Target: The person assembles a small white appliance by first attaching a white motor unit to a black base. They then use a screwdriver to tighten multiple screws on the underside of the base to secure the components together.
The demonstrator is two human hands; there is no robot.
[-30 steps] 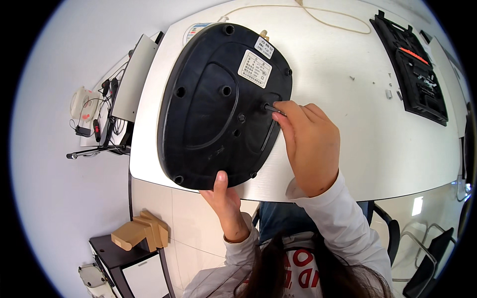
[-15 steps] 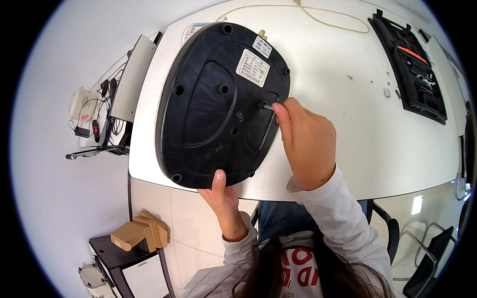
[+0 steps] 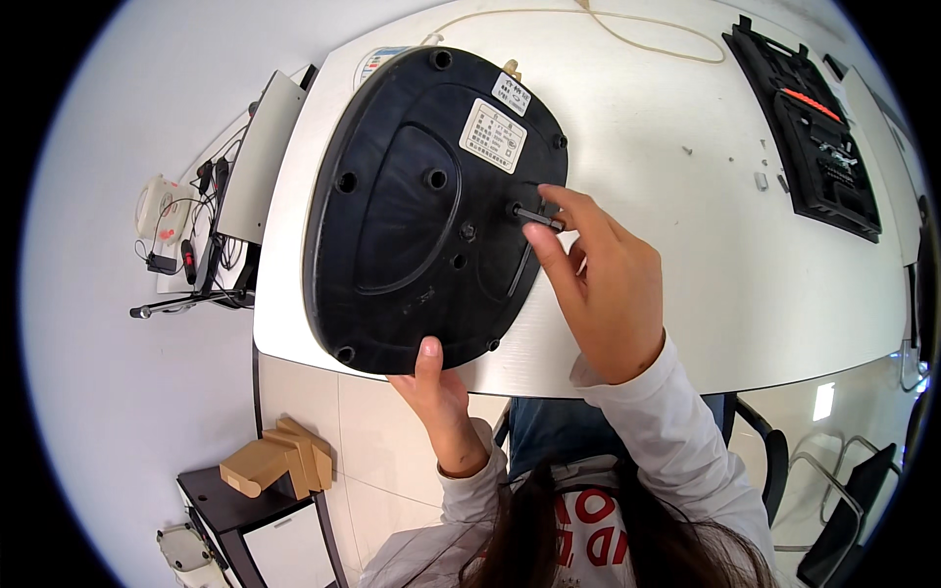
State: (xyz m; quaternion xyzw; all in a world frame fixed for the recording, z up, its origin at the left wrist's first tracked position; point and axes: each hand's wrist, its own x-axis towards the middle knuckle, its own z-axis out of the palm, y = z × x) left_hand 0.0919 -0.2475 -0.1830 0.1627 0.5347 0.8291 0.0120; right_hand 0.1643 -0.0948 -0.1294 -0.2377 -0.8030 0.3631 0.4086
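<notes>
The right hand point(image 3: 603, 289) has slid a little up since the earlier frame, and its small dark tool point(image 3: 537, 217) now sits closer to a hole in the big black base point(image 3: 412, 211).

Seen from the head, the right hand pinches the tool between thumb and fingers, with the tip touching the base just left of the fingers. The left hand point(image 3: 438, 392) grips the base's near edge, thumb on top. The base lies flat on the white table point(image 3: 686, 245). A black tray point(image 3: 814, 147) rests far off, up and right of the right hand.
</notes>
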